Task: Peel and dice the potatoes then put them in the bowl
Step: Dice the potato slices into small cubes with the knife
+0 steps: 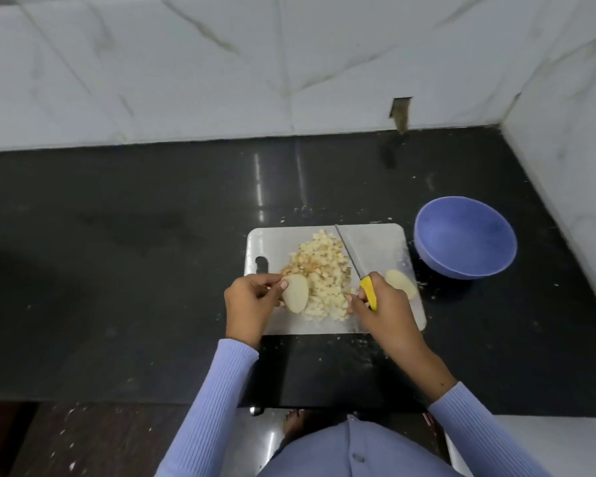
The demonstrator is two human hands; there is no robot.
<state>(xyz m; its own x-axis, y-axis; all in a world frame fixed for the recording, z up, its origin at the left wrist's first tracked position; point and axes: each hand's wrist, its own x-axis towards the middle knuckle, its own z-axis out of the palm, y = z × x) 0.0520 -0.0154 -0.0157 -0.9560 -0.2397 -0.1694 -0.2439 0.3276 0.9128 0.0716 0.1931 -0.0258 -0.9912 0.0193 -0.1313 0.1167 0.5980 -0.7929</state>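
Note:
A white cutting board [375, 242] lies on the black counter with a heap of diced potato [324, 270] in its middle. My left hand [252, 304] pinches a peeled potato half [296, 295] at the heap's left edge. My right hand [382, 311] grips the yellow handle of a knife [368, 290]; its blade points up and away over the board. Another peeled potato half [401, 283] lies on the board just right of that hand. An empty blue bowl [465, 237] stands to the right of the board.
The black counter [135, 270] stretches wide to the left and behind the board. White marble walls [221, 63] close the back and the right side. Potato scraps dot the counter around the board and the floor below the front edge.

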